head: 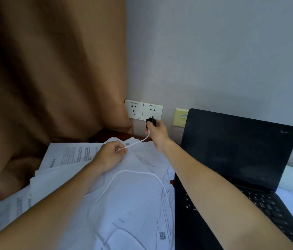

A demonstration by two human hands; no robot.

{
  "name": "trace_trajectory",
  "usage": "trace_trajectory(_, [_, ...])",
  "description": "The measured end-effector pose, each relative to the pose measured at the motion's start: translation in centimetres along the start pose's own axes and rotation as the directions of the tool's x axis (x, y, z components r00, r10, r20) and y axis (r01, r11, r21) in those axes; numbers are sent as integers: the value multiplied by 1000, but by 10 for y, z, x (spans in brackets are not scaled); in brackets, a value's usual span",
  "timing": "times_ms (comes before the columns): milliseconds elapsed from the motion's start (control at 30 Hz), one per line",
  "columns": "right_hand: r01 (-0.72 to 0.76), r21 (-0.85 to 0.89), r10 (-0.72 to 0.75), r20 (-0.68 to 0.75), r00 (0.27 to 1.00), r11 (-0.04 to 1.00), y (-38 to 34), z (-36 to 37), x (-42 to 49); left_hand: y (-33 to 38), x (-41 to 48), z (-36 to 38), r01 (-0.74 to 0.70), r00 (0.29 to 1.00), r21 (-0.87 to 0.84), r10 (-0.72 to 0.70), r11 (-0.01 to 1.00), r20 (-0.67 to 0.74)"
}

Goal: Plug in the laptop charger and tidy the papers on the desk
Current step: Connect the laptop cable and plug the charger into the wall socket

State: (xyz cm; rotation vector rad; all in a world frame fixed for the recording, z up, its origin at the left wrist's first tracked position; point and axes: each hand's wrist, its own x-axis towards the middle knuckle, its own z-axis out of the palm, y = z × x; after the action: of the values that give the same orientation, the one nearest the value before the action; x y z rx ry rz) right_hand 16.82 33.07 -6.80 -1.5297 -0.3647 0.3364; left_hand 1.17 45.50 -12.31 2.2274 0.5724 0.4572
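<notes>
Loose papers [124, 204] underneath; left fingers [120, 145] pinch one white cable [133, 171], right fingers [158, 123] grip one black charger [151, 121] beside two sockets [143, 110].

Curtain [52, 78] crowding left socket [134, 109], laptop lid [232, 150] walling right, open gap between

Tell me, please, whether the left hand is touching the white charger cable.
Touching. The head view shows the left hand pinching the white cable between its fingertips, while the right hand grips the black plug.
</notes>
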Motion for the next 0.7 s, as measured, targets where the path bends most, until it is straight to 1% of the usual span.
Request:
trace_trajectory(100, [12,1,-12,-62,998,1000,4,4,18,-1,11,5,-14,1000,-57,14,998,-1])
trace_trajectory(200, [34,19,-31,-126,991,999,6,4,34,-13,18,10,22,999,-120,-28,993,-45])
trace_trajectory(333, [33,14,-31,-121,992,999,14,4,52,-25,20,16,9,995,-156,-24,988,-94])
trace_trajectory(400, [38,49,-32,-120,992,998,15,8,57,-27,21,18,7,995,-171,-24,985,-97])
trace_trajectory(600, [95,183,-65,-163,984,978,15,21,58,-29,20,20,24,992,-135,-40,991,-122])
trace_trajectory(700, [103,244,-52,-204,977,964,15,23,57,-27,18,19,32,993,-168,-50,985,-106])
